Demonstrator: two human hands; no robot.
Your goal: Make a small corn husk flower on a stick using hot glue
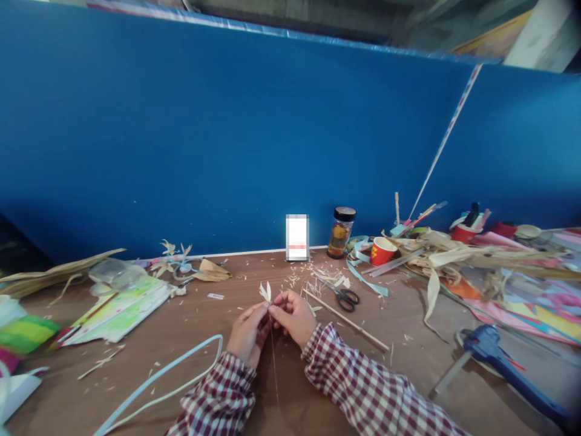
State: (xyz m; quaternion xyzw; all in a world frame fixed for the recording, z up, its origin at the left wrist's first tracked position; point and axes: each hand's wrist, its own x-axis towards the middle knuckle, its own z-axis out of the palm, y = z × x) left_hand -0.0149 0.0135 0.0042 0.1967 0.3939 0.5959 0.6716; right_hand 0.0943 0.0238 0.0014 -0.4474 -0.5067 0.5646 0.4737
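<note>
2 hands in view. What was the grip?

Both closed. Left hand (249, 330) and right hand (295, 316) met fingertip to fingertip, pinching the base of 1 pale split piece (265, 292).

Position?

Over the table (399, 387), front and centre, tips pointing away from the wearer. 1 thin strand (275, 369) hung below the fingers. Couldn't tell which hand held it.

Tools?

1 pair of scissors (347, 300), black handles, lying to the right past the right hand. 1 thin stick (347, 320) lay between that hand and 1 blue gun-shaped tool (488, 345) farther right.

Containers?

1 jar (341, 235), black lid, upright near the blue panel (218, 133). 1 white item (297, 236) stood left of it, blurred, couldn't identify. 2 red cups I was sure of: the near cup (382, 253) just right of the jar, the far cup (463, 234) with things in it.

Left side?

1 loop of cord (158, 376) beside the left forearm, 1 clear plastic container (117, 274) near a green-and-white sheet (131, 306), 1 loose husk piece (212, 270) beyond the hands.

Husk count on the right?

Many husks (467, 260), too tangled to count. Same for the slivers (295, 277) by the scissors: dozens, no exact figure.
</note>
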